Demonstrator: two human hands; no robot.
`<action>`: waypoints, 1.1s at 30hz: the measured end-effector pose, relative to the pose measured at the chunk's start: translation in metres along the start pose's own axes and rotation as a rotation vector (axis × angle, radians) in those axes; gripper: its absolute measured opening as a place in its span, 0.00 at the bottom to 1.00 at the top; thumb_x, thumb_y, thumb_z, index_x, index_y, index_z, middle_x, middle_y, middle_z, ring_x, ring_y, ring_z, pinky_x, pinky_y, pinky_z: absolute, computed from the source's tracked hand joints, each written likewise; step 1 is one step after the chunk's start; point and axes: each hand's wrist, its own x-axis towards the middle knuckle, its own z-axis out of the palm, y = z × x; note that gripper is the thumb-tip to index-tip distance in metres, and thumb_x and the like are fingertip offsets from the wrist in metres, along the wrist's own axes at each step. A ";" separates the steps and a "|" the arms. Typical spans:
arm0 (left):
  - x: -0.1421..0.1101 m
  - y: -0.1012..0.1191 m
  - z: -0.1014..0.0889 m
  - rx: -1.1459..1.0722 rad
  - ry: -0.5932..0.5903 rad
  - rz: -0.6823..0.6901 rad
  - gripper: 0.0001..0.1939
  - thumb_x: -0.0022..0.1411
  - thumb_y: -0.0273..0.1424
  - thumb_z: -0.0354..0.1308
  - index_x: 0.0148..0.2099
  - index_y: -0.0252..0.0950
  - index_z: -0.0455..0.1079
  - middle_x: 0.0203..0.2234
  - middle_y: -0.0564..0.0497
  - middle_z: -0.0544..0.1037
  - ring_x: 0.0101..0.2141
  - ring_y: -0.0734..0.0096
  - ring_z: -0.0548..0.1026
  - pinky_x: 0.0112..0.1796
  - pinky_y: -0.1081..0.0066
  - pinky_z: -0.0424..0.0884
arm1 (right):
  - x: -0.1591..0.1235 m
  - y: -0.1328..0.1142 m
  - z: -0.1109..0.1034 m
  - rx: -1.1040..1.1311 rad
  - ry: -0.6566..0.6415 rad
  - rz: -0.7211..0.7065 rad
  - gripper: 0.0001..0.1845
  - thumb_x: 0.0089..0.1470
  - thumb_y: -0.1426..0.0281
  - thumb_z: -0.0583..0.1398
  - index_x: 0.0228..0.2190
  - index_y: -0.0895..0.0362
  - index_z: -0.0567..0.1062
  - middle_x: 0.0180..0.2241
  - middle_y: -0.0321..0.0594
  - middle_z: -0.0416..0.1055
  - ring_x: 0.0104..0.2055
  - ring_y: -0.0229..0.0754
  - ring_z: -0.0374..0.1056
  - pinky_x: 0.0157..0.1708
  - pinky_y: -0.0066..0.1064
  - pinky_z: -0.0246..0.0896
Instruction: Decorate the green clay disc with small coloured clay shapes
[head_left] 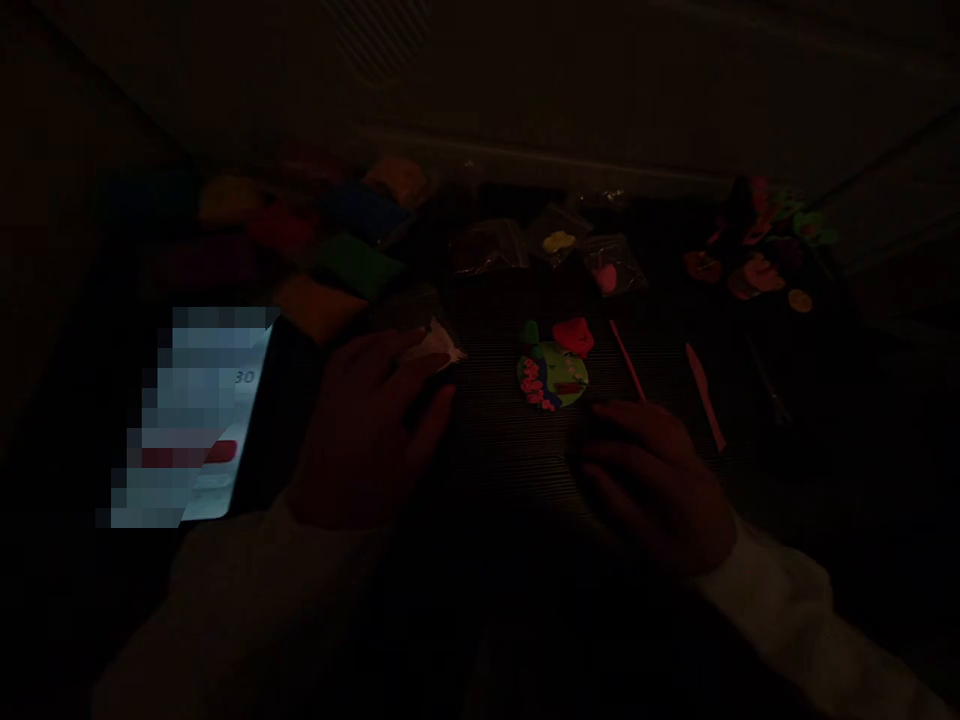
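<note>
The scene is very dark. My left hand [367,420] lies on a dark ribbed mat [510,450], its fingers closed round a small clear bag with something pale in it [431,345]. My right hand [652,470] rests on the mat with its fingers curled; I cannot see whether anything is in them. Between and just beyond the hands sits a round green clay disc [553,377] with pink and blue bits on it, and a red clay piece [574,336] touches its top edge.
A lit phone [202,420] lies at the left. Coloured clay blocks [330,240] crowd the far left. Small clear bags [559,245] lie behind the disc. A thin pink stick [627,360] and a pink knife tool [705,395] lie to the right. Finished clay shapes [757,255] stand far right.
</note>
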 end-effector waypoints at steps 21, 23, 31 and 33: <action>0.000 0.001 0.003 -0.033 0.047 0.016 0.16 0.53 0.31 0.53 0.46 0.34 0.64 0.46 0.45 0.66 0.48 0.63 0.62 0.49 0.62 0.60 | 0.011 -0.024 0.001 -0.092 -0.030 0.208 0.08 0.47 0.65 0.57 0.30 0.54 0.73 0.32 0.34 0.71 0.35 0.41 0.64 0.39 0.40 0.50; 0.000 0.001 0.003 -0.033 0.049 0.024 0.16 0.53 0.31 0.53 0.46 0.34 0.65 0.46 0.44 0.67 0.48 0.63 0.62 0.49 0.62 0.59 | 0.010 -0.024 0.002 -0.086 -0.035 0.220 0.07 0.47 0.66 0.57 0.30 0.54 0.73 0.33 0.35 0.71 0.35 0.41 0.64 0.39 0.40 0.51; -0.001 0.003 0.000 -0.069 0.055 0.029 0.17 0.53 0.30 0.54 0.47 0.33 0.64 0.46 0.45 0.67 0.48 0.63 0.62 0.49 0.62 0.59 | 0.009 -0.024 0.005 -0.069 0.000 0.201 0.05 0.47 0.69 0.57 0.29 0.55 0.73 0.33 0.35 0.71 0.34 0.40 0.64 0.38 0.39 0.53; -0.001 0.004 0.000 -0.090 0.058 0.035 0.17 0.53 0.29 0.54 0.46 0.33 0.65 0.46 0.44 0.67 0.48 0.63 0.62 0.49 0.62 0.59 | 0.009 -0.024 0.005 -0.071 0.000 0.196 0.05 0.48 0.70 0.57 0.29 0.55 0.73 0.33 0.35 0.71 0.34 0.41 0.64 0.38 0.40 0.54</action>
